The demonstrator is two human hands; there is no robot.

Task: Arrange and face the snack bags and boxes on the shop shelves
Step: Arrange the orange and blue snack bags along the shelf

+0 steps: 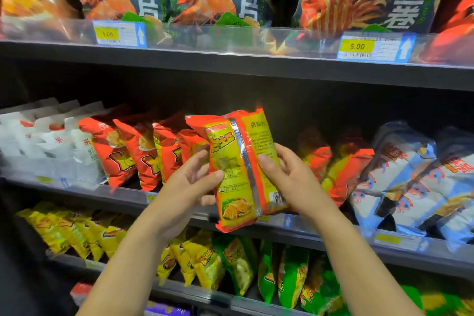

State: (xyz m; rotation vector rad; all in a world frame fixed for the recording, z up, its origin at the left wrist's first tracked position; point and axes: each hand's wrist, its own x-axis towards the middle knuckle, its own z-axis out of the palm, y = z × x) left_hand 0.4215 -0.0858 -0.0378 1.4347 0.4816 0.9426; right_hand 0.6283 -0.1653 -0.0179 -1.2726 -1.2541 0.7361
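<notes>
- The shelves (230, 69) fill the frame, with large dark bags on the top tier and yellow and green bags along the bottom.
- On the middle shelf (341, 232), a row of orange bags (143, 151) leans left of centre and two more orange bags (343, 172) stand right of centre, with a dark gap between them.
- The held bag (238, 169) is at frame centre, right in front of that gap. Its long axis is upright, with the top tipped slightly left and the seamed back towards the camera. It probably needs turning before it goes in.
- The left hand (195, 179) grips its left edge and the right hand (284, 177) its right edge, thumbs on the near face. Both are equally near.
</notes>
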